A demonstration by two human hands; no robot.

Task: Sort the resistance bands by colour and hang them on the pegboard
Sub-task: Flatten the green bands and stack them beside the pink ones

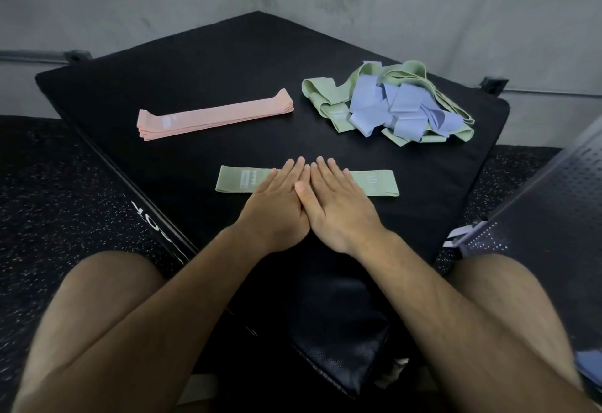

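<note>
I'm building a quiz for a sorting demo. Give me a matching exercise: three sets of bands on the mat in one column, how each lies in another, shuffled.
Things
1. pink bands
2. single green band
3. blue bands

States
A. tangled in a loose pile with other green bands, far right of the black mat
B. lying flat under the left hand and right hand
C. stacked neatly, far left

Pairs: 1-C; 2-B; 3-A

On the mat [195, 64], a flat band [234, 180] lies nearest, stacked bands [215, 116] behind-left, a tangled heap [391, 103] behind-right.
</note>
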